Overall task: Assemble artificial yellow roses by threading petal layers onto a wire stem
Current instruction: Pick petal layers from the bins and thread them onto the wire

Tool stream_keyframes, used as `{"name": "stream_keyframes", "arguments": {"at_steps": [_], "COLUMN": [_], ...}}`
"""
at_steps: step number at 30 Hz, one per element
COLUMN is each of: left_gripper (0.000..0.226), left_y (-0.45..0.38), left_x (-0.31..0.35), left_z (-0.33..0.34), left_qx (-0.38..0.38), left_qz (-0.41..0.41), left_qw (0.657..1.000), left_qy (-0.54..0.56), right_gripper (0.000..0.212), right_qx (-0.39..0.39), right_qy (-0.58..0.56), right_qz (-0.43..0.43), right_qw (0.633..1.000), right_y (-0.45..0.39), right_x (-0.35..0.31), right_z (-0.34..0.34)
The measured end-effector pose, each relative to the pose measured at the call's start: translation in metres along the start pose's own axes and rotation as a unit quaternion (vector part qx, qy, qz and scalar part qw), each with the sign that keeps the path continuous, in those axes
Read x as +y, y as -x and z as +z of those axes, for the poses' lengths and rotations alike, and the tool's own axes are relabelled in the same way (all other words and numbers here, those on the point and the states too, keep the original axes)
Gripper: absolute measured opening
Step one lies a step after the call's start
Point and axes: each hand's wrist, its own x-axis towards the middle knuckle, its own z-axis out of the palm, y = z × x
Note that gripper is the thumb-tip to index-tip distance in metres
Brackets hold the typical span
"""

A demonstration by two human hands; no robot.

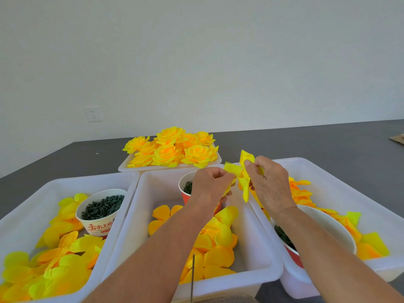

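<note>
- Hands meet above the middle bin [140, 215]: the left hand [209, 184] and the right hand [270, 182] hold one yellow petal layer [243, 178] between them.
- Left fingers are curled, pinching the petal layer's left edge; the right thumb and fingers pinch its upper right part, with one petal sticking up above the thumb and another hanging down between the hands.
- Wire stem [192, 278] stands upright at the bottom of the view, in front of the middle bin, apart from both hands.
- Loose petals [218, 254] lie heaped in the middle bin; a red cup [185, 191] of dark pieces sits behind the left hand.
- Left bin [72, 180] holds more yellow petals and a white cup [100, 224] filled with dark green pieces.
- Right bin [349, 193] holds orange-yellow petals and a white bowl [328, 226], partly hidden by the right forearm.
- Finished roses [172, 149] are piled in a white tray [124, 167] behind the bins, on a dark grey table [306, 141].
</note>
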Motion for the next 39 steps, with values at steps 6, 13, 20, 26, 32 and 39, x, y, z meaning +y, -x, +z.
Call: {"name": "stream_keyframes", "arguments": {"at_steps": [6, 13, 20, 26, 32, 39], "left_gripper": [0.021, 0.016, 0.019, 0.021, 0.026, 0.032], "left_y": [0.0021, 0.0025, -0.0037, -0.0014, 0.0015, 0.0060], "left_x": [0.0019, 0.0038, 0.0006, 0.0035, 0.0056, 0.0072], "left_z": [-0.0017, -0.0052, -0.0029, -0.0023, -0.0060, -0.0041], "left_qx": [-0.036, -0.044, 0.016, 0.053, 0.056, 0.013], "left_qz": [-0.042, -0.034, -0.013, 0.014, 0.031, 0.133], "left_qw": [0.993, 0.986, 0.995, 0.995, 0.994, 0.991], "left_qy": [0.103, 0.155, 0.093, 0.080, 0.086, 0.028], "right_gripper": [0.033, 0.028, 0.036, 0.034, 0.016, 0.016], "right_qx": [-0.007, -0.030, -0.003, -0.003, -0.083, -0.059], "right_qy": [-0.016, -0.044, -0.038, -0.046, -0.032, -0.019], "right_qz": [-0.054, -0.007, 0.061, 0.092, 0.058, 0.053], "right_qw": [0.998, 0.999, 0.997, 0.995, 0.994, 0.997], "right_y": [0.0024, 0.0007, -0.0029, -0.0047, -0.0007, -0.0004], "right_x": [-0.0036, -0.0019, 0.0028, 0.0012, -0.0012, 0.0010], "right_z": [-0.0019, -0.0020, -0.0012, 0.0002, -0.0007, -0.0018]}}
